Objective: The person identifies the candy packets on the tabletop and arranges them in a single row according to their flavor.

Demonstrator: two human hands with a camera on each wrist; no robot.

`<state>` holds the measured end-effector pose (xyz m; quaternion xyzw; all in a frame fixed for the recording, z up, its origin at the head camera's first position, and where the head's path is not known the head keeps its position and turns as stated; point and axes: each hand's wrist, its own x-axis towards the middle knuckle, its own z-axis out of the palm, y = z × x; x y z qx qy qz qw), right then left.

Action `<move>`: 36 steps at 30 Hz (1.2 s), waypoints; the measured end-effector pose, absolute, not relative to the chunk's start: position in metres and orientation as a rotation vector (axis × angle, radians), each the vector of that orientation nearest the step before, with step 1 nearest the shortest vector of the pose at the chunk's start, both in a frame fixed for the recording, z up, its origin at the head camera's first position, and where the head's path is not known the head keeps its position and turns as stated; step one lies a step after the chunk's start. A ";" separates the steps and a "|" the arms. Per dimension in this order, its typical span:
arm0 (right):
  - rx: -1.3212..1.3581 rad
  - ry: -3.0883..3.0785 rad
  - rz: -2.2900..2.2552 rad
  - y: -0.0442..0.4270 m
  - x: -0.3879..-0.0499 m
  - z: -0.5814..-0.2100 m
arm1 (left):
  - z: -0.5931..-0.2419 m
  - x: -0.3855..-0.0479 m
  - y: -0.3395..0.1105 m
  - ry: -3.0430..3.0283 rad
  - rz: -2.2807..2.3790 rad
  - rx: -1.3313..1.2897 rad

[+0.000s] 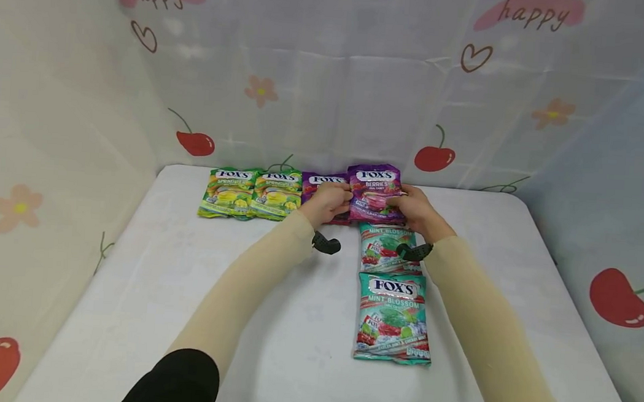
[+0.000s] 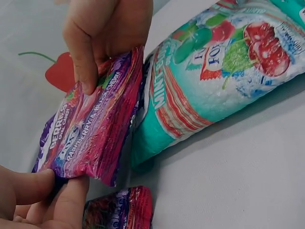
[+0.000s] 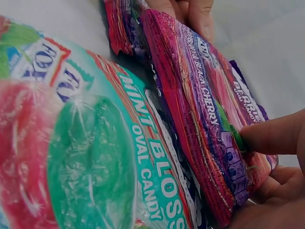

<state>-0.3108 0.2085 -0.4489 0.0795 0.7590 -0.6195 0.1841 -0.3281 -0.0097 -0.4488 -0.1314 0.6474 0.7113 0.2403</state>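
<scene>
Both hands hold a purple Berries candy bag (image 1: 376, 195) by its two sides. My left hand (image 1: 327, 202) pinches its left edge between thumb and fingers, and my right hand (image 1: 418, 212) grips the right edge, thumb on the front. In the left wrist view the Berries bag (image 2: 90, 119) is tilted, its lower edge beside a teal Mint Blossom bag (image 2: 209, 71). A second purple bag (image 1: 310, 188) lies behind my left hand, partly hidden. In the right wrist view the right thumb presses the held bag (image 3: 190, 95).
Two green-yellow Springtea bags (image 1: 228, 193) lie at the left of the back row. Two teal Mint Blossom bags (image 1: 393, 316) form a column toward the front, below the held bag. The white table (image 1: 183, 291) meets a patterned curtain (image 1: 349, 116) at the back.
</scene>
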 end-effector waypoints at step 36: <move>0.335 2.415 -1.326 0.225 -0.319 -0.468 | -0.464 -0.321 0.010 2.607 1.579 -0.285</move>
